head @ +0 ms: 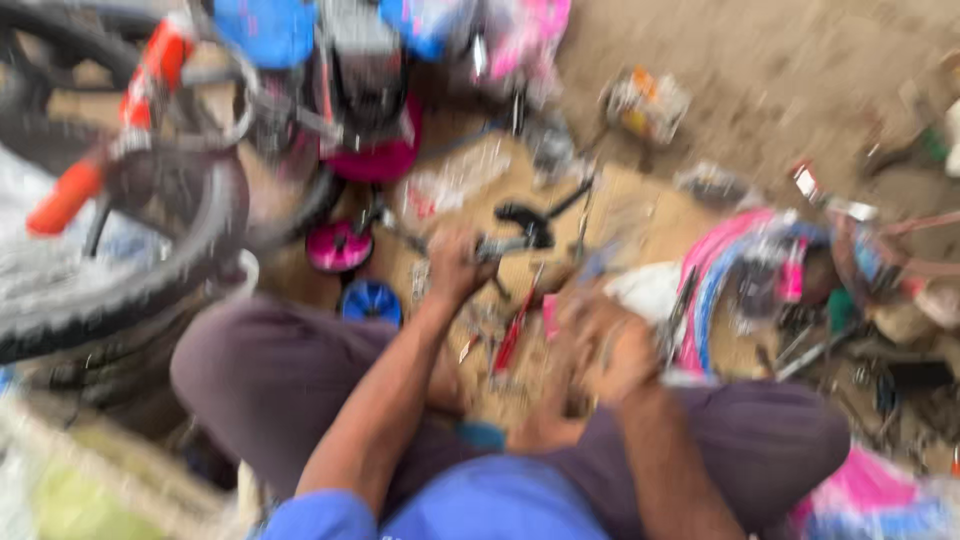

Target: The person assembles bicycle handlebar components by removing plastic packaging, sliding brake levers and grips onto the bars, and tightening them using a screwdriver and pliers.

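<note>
The picture is heavily blurred. My left hand (455,265) is closed around a small grey metal part (497,247) with a black lever (528,222) beyond it, held above a piece of cardboard (600,215) on the ground. My right hand (612,350) is lower and to the right, fingers curled; whether it holds anything cannot be made out. A red-handled tool (512,335) lies between the two hands. I sit cross-legged in dark trousers (270,375).
A bicycle wheel with black tyre (130,270) and orange parts (65,195) stands at left. A pink disc (338,247) and a blue disc (371,300) lie near my left knee. Pink and blue bicycle parts (720,270) are piled at right on dirt ground.
</note>
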